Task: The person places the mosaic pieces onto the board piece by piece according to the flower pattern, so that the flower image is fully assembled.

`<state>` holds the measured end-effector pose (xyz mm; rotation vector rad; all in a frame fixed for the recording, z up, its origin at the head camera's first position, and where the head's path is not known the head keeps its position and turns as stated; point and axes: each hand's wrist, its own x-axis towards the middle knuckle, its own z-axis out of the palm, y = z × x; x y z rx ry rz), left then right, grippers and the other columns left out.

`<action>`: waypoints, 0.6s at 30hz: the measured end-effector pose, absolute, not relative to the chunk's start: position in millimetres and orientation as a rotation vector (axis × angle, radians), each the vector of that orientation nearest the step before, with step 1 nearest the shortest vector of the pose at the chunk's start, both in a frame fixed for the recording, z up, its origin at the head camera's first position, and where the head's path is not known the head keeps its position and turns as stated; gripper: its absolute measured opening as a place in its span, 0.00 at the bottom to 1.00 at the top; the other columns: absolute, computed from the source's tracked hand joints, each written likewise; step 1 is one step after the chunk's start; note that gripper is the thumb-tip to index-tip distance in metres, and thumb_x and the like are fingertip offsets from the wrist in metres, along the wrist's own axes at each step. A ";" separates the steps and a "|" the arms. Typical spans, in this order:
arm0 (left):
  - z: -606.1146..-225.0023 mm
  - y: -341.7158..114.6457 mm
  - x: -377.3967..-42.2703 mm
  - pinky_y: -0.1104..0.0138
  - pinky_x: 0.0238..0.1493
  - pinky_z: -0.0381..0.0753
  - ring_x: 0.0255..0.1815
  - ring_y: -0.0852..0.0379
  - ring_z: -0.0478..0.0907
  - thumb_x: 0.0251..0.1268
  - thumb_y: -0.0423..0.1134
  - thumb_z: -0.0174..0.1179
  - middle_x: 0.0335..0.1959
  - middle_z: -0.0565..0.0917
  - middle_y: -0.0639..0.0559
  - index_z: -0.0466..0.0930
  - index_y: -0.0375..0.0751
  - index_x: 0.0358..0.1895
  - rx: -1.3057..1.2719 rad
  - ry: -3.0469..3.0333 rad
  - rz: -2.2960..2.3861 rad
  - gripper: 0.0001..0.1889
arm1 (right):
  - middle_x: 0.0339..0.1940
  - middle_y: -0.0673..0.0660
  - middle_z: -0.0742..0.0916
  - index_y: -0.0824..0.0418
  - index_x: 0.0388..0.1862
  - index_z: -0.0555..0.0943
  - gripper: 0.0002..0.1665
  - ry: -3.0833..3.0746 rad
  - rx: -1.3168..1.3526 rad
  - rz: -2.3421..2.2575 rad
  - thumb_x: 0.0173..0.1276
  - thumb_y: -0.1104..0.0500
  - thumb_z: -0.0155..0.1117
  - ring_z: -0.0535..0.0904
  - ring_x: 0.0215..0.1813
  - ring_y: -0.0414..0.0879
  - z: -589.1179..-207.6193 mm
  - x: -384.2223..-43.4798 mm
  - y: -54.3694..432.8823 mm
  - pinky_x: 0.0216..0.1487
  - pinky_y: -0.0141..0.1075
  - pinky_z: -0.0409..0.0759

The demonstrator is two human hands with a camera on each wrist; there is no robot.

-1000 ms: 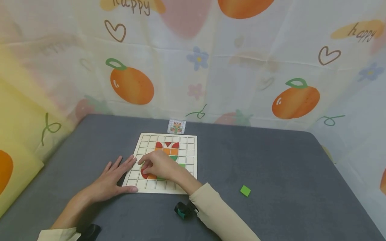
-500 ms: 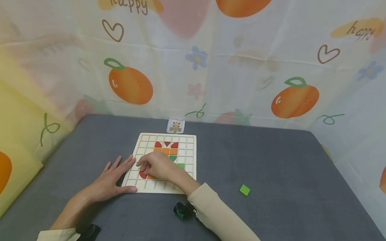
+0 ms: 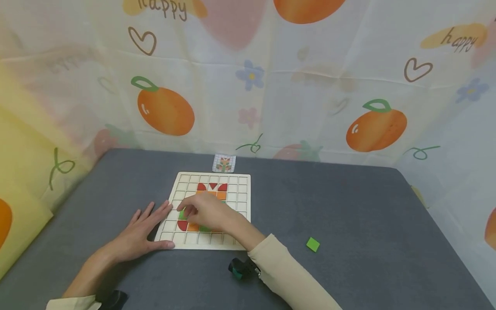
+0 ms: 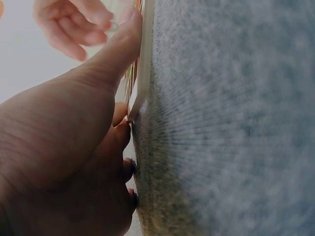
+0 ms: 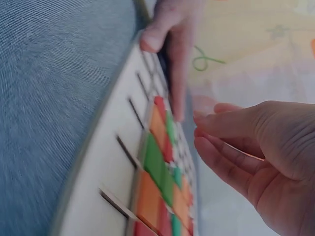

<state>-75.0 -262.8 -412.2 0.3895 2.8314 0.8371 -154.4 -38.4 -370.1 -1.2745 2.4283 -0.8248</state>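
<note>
A pale gridded puzzle board point(image 3: 241, 198) lies on the grey table, with red, orange and green flat tiles set in its cells. My left hand point(image 3: 135, 241) rests spread at the board's left edge, its thumb on the near left corner. Over the left middle of the board hovers my right hand point(image 3: 205, 211), fingers loosely bent, partly hiding the tiles. In the right wrist view, nothing shows between the fingertips of the right hand point(image 5: 246, 147), which are apart from the board. A red rounded tile point(image 3: 182, 225) and a green tile point(image 3: 181, 215) lie just beside it.
One loose green square tile point(image 3: 313, 244) lies on the table to the right. A small card point(image 3: 224, 163) with a printed gridded pattern sits behind the board. A fabric backdrop with printed oranges point(image 3: 165, 111) stands along the table's far edge.
My right hand has lifted off the red rounded tile and shifted slightly right, uncovering that tile and the green one above it. My left hand keeps its place at the board.
</note>
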 end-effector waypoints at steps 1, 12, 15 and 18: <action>-412.1 -262.4 -75.1 0.33 0.68 0.34 0.76 0.26 0.38 0.51 0.63 0.69 0.78 0.52 0.38 0.54 0.40 0.77 0.391 2.831 0.839 0.54 | 0.39 0.47 0.88 0.58 0.54 0.84 0.18 2.439 -1.275 -0.815 0.66 0.68 0.65 0.80 0.40 0.31 -366.8 -154.1 -34.8 0.42 0.20 0.74; -414.4 -262.1 -77.6 0.34 0.69 0.32 0.76 0.27 0.38 0.48 0.66 0.68 0.78 0.52 0.37 0.53 0.41 0.78 0.343 2.820 0.812 0.57 | 0.43 0.50 0.88 0.59 0.54 0.84 0.17 2.463 -1.291 -0.824 0.66 0.64 0.68 0.81 0.42 0.33 -352.4 -157.0 10.2 0.46 0.23 0.77; -414.2 -262.1 -77.9 0.34 0.69 0.32 0.76 0.27 0.37 0.48 0.67 0.68 0.78 0.52 0.38 0.53 0.41 0.78 0.347 2.819 0.817 0.57 | 0.40 0.51 0.88 0.60 0.53 0.84 0.17 2.464 -1.261 -0.861 0.64 0.64 0.70 0.80 0.40 0.34 -354.7 -157.5 23.8 0.44 0.25 0.78; -413.2 -261.9 -77.9 0.34 0.69 0.32 0.76 0.27 0.37 0.47 0.67 0.68 0.78 0.51 0.38 0.53 0.41 0.77 0.345 2.817 0.818 0.57 | 0.38 0.52 0.88 0.61 0.51 0.85 0.16 2.458 -1.243 -0.888 0.64 0.64 0.70 0.80 0.38 0.36 -359.5 -158.2 36.8 0.42 0.26 0.78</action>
